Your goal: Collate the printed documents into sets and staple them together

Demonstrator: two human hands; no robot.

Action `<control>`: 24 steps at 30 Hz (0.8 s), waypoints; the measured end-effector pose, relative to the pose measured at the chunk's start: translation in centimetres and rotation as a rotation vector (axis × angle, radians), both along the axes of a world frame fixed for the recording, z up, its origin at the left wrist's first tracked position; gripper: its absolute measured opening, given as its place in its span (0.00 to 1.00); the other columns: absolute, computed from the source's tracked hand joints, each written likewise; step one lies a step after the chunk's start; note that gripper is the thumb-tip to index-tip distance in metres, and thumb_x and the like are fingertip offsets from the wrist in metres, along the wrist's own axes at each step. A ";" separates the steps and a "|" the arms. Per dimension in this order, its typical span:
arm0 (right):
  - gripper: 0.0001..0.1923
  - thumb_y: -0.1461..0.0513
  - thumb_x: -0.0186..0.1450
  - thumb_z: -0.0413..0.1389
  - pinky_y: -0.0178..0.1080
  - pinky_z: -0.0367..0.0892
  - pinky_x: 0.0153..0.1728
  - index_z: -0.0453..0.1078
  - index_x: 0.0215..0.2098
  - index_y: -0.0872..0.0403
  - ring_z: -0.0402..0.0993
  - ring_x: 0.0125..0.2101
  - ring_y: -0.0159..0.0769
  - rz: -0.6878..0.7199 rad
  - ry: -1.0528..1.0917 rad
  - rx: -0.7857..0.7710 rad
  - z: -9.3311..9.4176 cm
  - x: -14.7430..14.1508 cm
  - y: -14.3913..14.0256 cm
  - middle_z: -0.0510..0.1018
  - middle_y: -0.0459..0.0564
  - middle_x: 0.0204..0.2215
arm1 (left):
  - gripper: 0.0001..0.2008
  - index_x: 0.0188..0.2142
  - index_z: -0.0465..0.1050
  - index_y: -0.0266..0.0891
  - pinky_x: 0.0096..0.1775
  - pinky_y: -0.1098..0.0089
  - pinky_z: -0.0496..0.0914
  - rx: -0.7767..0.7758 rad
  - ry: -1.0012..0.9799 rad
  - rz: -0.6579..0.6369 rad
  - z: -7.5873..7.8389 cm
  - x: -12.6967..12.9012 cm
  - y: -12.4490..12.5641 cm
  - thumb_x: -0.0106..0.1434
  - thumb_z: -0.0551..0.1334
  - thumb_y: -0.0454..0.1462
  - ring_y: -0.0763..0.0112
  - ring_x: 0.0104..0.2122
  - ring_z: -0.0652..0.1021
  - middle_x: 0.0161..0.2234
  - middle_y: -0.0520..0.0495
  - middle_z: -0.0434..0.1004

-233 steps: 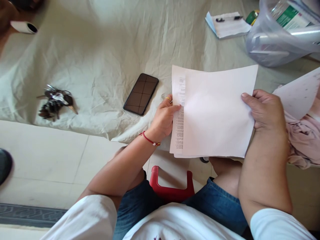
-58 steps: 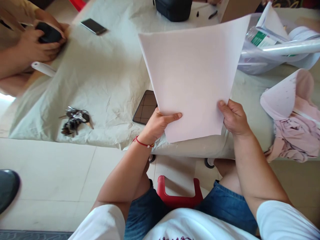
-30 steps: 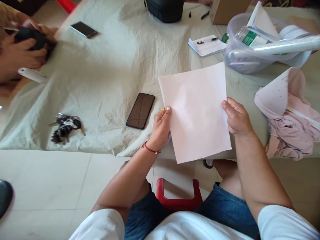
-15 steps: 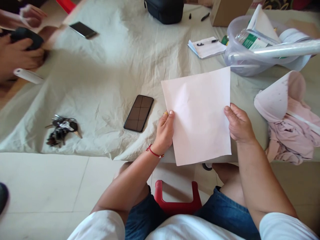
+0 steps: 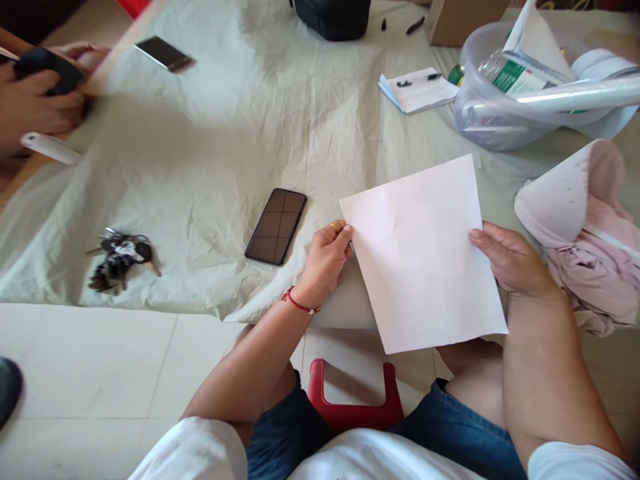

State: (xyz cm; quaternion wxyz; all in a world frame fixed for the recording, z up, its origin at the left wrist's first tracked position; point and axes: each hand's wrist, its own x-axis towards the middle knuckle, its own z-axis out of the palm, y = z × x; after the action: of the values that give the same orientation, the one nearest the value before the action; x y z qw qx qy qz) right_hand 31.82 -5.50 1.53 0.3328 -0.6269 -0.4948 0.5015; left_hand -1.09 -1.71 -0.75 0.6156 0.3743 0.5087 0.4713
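A blank sheet of white paper (image 5: 425,260) is held up over the table's front edge, tilted, its lower part above my lap. My left hand (image 5: 327,257) pinches its upper left edge between thumb and fingers. On the opposite edge my right hand (image 5: 515,257) grips it, thumb on top and fingers partly hidden underneath. Left of my left hand lies a dark smartphone (image 5: 276,227). Crumpled pink cloth (image 5: 595,267) is just beyond my right hand, with a curled pale sheet (image 5: 555,193) on it.
A cloth-covered table (image 5: 210,153) bears a key bunch (image 5: 123,260), a second phone (image 5: 164,53), a black case (image 5: 333,17), a notepad (image 5: 420,90) and a filled plastic basin (image 5: 495,127). Another person's hands (image 5: 45,100) hold something black. A red stool (image 5: 355,413) stands below.
The paper has turned anticlockwise and shifted right and towards me. My right hand has moved right and slightly down with it; my left hand now pinches nearer the upper left corner.
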 end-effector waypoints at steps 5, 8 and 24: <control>0.24 0.36 0.64 0.71 0.50 0.81 0.48 0.82 0.39 0.45 0.85 0.45 0.52 0.052 0.000 -0.162 -0.3 1.1 0.0 0.87 0.50 0.39 | 0.13 0.29 0.69 0.41 0.23 0.74 0.51 -0.141 -0.013 -0.094 0.3 0.0 -1.0 0.70 0.67 0.40 0.81 0.17 0.59 0.20 0.58 0.63; 0.28 0.33 0.61 0.71 0.47 0.79 0.41 0.80 0.36 0.46 0.83 0.41 0.49 -0.043 0.003 -0.127 -0.7 0.7 0.3 0.85 0.50 0.36 | 0.13 0.31 0.70 0.41 0.22 0.75 0.50 -0.236 0.006 -0.177 0.3 -0.2 -1.5 0.69 0.67 0.42 0.79 0.16 0.61 0.15 0.53 0.68; 0.24 0.41 0.50 0.79 0.47 0.75 0.29 0.79 0.27 0.46 0.77 0.27 0.43 -0.172 0.085 -0.193 -0.6 0.8 0.0 0.83 0.50 0.28 | 0.12 0.27 0.71 0.42 0.22 0.72 0.56 -0.199 0.053 -0.326 1.2 0.2 -4.0 0.67 0.66 0.41 0.75 0.15 0.70 0.15 0.53 0.70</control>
State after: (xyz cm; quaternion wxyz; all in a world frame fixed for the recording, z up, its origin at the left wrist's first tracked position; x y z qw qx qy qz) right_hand 32.64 -5.47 0.89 0.3334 -0.6743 -0.3739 0.5426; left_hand -0.93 -5.72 0.43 0.7042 0.4011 0.5015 0.3029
